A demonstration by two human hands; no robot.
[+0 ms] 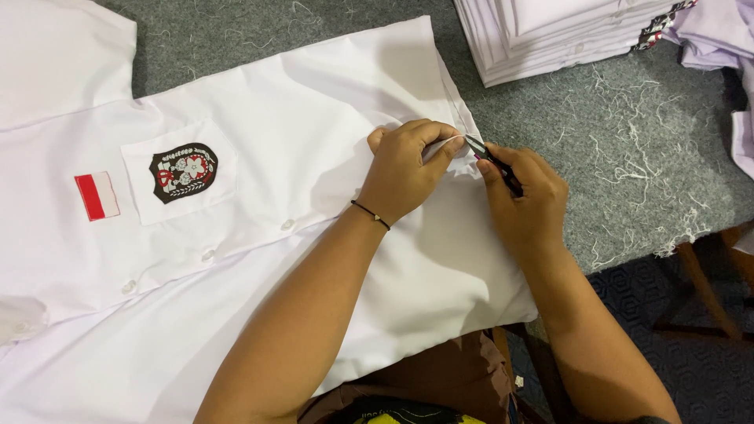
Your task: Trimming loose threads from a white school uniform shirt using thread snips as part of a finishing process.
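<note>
A white shirt (259,235) is spread flat on the grey felt table (628,133), its hem edge lying towards the stack of folded shirts (550,31). At that hem, the left hand (404,169) is closed in a pinch on a small fold of the cloth, thumb and forefinger pressed together. Just beside it, on the side away from the shirt's pocket badge (183,171), the right hand (526,208) is curled around a thread snip (493,163). The snip's long axis is slanted, its tip pointed at the pinched fold and all but touching the left forefinger. The hem is thus reached equally by both hands.
</note>
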